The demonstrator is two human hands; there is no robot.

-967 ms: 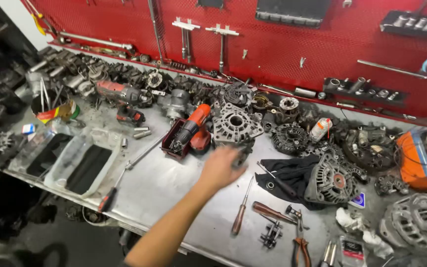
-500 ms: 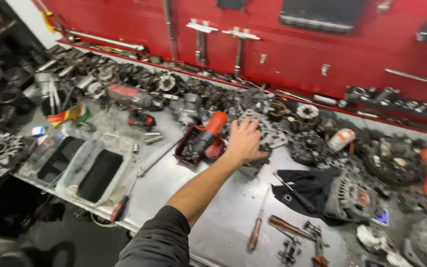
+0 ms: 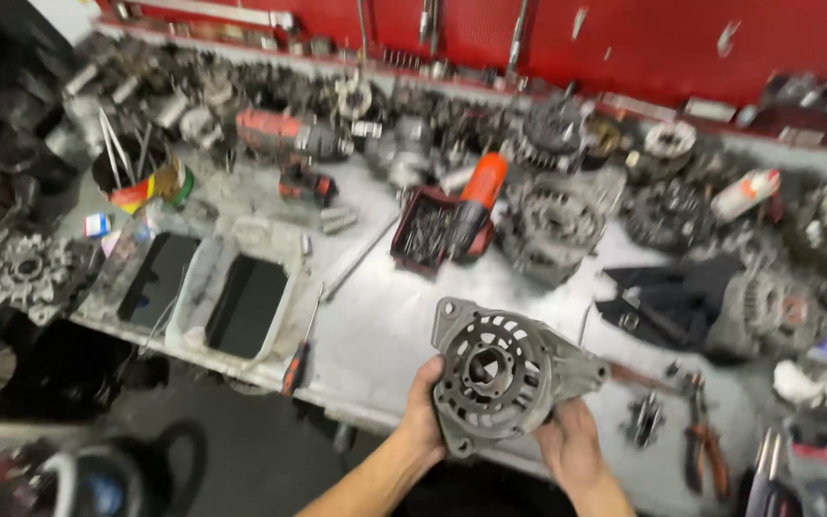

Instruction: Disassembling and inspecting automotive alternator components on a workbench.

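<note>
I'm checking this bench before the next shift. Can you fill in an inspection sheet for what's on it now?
Surface: grey metal workbench, dusty, crowded along the back.
Job's things: round grey alternator housing, lifted off the bench.
Clutter: red parts tray, orange-handled tool, screwdriver, two plastic tubs, pliers, many alternator parts.
Grippers: left hand and right hand both grip the housing.
Cables: nothing seen.
Surroundings: red tool wall behind, dark floor below.
</note>
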